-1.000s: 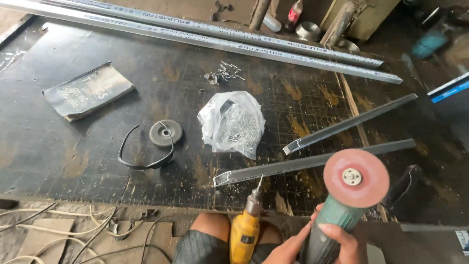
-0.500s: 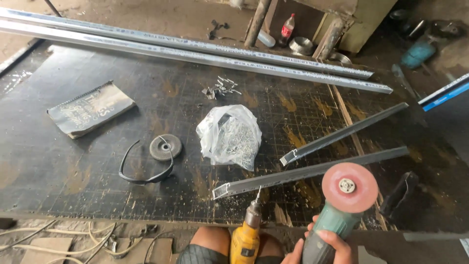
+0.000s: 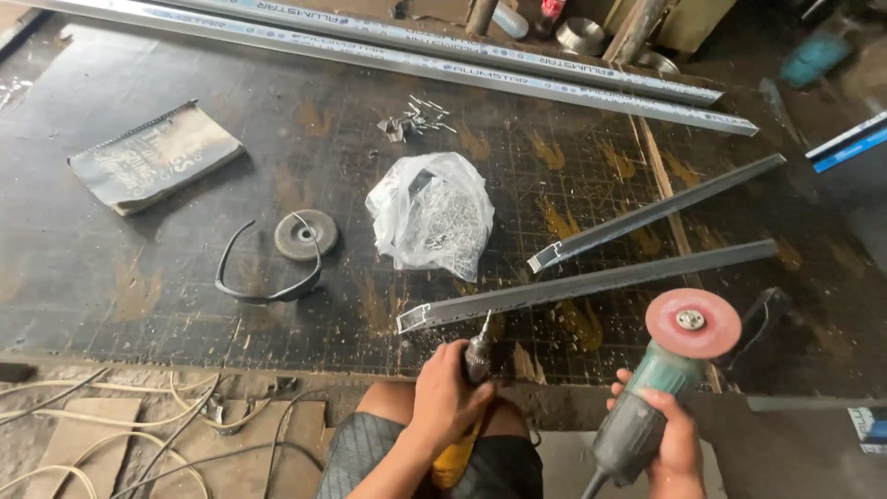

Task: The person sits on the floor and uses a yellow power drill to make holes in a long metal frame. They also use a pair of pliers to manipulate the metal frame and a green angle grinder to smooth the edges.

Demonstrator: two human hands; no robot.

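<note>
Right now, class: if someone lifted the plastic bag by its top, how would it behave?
The plastic bag would probably sag, since its thin film is crumpled. It likely feels heavy for its size, packed with small metal fasteners. Their sharp ends might pierce it.

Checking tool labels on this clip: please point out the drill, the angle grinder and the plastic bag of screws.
drill (image 3: 476,356): head view, on its dark chuck above the left hand.
angle grinder (image 3: 693,322): head view, on its red disc.
plastic bag of screws (image 3: 434,217): head view, on the bag's middle.

Drill body (image 3: 455,455) mostly under the left hand (image 3: 443,393) — grinder's cord (image 3: 591,482) off-frame.
</note>
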